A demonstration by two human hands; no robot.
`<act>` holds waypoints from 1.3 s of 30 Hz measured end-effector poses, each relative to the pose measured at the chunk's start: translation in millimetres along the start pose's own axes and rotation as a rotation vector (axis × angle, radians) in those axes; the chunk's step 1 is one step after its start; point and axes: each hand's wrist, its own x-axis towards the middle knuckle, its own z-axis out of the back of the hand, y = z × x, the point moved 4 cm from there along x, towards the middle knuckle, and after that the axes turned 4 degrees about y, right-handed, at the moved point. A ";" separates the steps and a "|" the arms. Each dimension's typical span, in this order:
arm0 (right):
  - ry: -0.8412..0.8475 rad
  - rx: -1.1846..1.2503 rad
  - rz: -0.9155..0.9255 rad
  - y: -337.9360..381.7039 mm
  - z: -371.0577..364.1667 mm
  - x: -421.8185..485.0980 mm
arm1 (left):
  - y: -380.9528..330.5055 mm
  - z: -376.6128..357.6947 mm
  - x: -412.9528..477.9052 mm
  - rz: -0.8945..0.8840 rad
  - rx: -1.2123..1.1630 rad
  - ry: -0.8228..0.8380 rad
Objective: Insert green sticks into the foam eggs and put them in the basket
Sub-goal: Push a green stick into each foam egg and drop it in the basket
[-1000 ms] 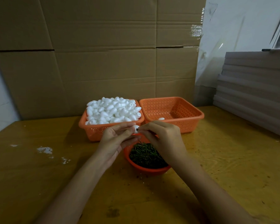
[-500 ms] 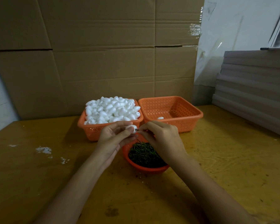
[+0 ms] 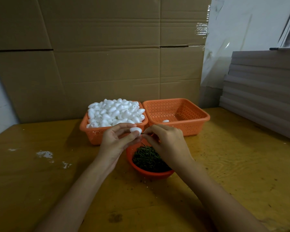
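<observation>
**Step in hand (judged):** a stick (image 3: 143, 133) is being inserted into the egg (image 3: 135, 130).

**Method advised:**
- The stick is to be kept in line with the egg's long axis, entered at the centre of the end, and pushed straight without twisting.
- The egg is to be held firmly but not squeezed, since foam is likely to dent or crumble.
- The push is to be stopped before the tip can break through the far side.
- Once the stick is seated, the egg is to be laid in the basket (image 3: 196, 126) on the right.

**Left hand** (image 3: 115, 139): closed narrowly. The egg is pinched between thumb and fingertips and held in the air, above the far rim of the bowl (image 3: 151, 173) and just in front of the left basket (image 3: 90, 133).

**Right hand** (image 3: 166, 141): closed narrowly. The stick is pinched between thumb and forefinger, and its dark tip meets the egg's right end. The depth of entry cannot be told.

**Stock:**
- Sticks (image 3: 147, 158) are piled in the bowl.
- Eggs (image 3: 115, 113) are heaped in the left basket.
- A lone egg (image 3: 165, 121) is seen in the basket; whether it carries a stick cannot be told.

**Surface** (image 3: 241, 164): white crumbs (image 3: 44, 154) are noted at the left.
</observation>
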 end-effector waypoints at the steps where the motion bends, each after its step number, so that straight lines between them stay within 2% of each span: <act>1: 0.000 0.001 0.000 0.7 0.2 -0.1 | 0.1 0.1 0.0 -0.002 0.004 -0.006; 18: -0.042 0.047 -0.046 1.3 -2.4 -1.2 | -2.2 -4.1 -1.5 -0.039 0.035 -0.022; 26: -0.049 0.134 -0.142 -2.0 -7.2 -2.3 | -0.7 -5.9 -1.7 -0.076 0.052 -0.007; 31: -0.011 0.221 -0.271 -6.4 -10.6 -2.3 | 1.0 -4.3 -0.9 -0.097 0.034 -0.040; 39: 0.108 0.326 -0.315 -7.7 -13.4 -1.1 | 1.4 -5.1 -0.8 -0.106 0.035 0.021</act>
